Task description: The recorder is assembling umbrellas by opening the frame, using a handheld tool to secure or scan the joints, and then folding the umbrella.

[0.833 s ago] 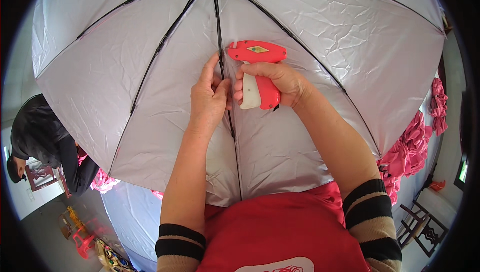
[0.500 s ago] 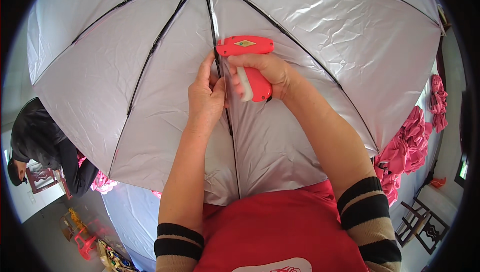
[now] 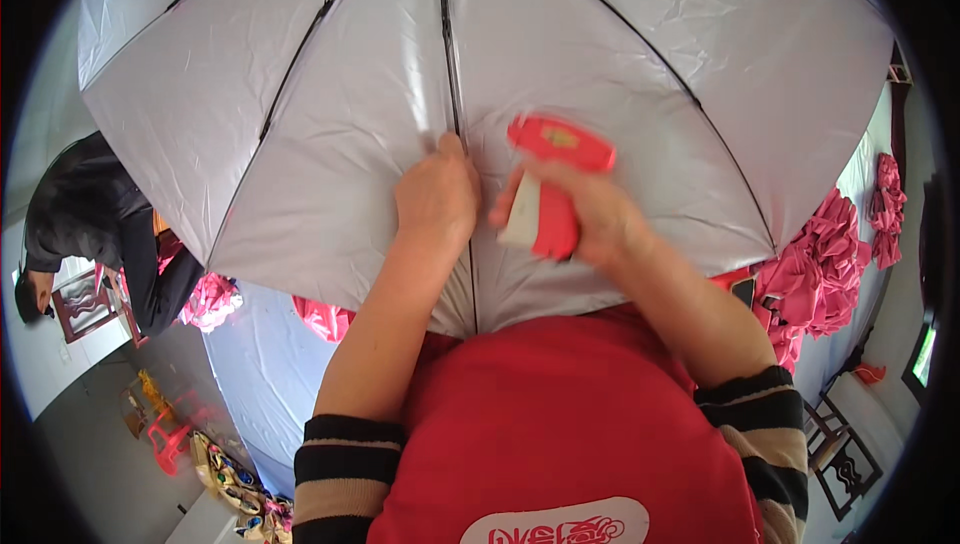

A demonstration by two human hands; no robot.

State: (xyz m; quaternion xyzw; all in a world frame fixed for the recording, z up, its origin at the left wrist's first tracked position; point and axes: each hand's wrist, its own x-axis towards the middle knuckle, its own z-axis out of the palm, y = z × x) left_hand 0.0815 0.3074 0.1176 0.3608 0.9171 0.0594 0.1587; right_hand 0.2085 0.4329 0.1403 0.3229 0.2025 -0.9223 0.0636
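Observation:
A silver-grey umbrella canopy [image 3: 330,174] spreads out before me with its inside up. Thin black ribs [image 3: 290,79] run along it. My left hand [image 3: 437,194] is closed on the middle rib [image 3: 447,39], thumb and fingers pressed together near its joint; the fingertips are partly hidden. Just to its right, my right hand [image 3: 590,209] grips a red pistol-shaped hand tool [image 3: 565,141] with a white trigger. Motion blurs the tool, which is held above the canopy, apart from the rib.
Pink bunched fabric [image 3: 825,264] lies at the right, with more pink fabric [image 3: 212,299] at the left. A person in black [image 3: 85,214] bends over at the far left. Wooden chairs [image 3: 845,454] and a red plastic stool [image 3: 168,442] stand around on the floor.
The tool has moved right and away from the middle rib, in my right hand. My left hand has slid nearer along the rib. The umbrella's hub has gone out of view at the top.

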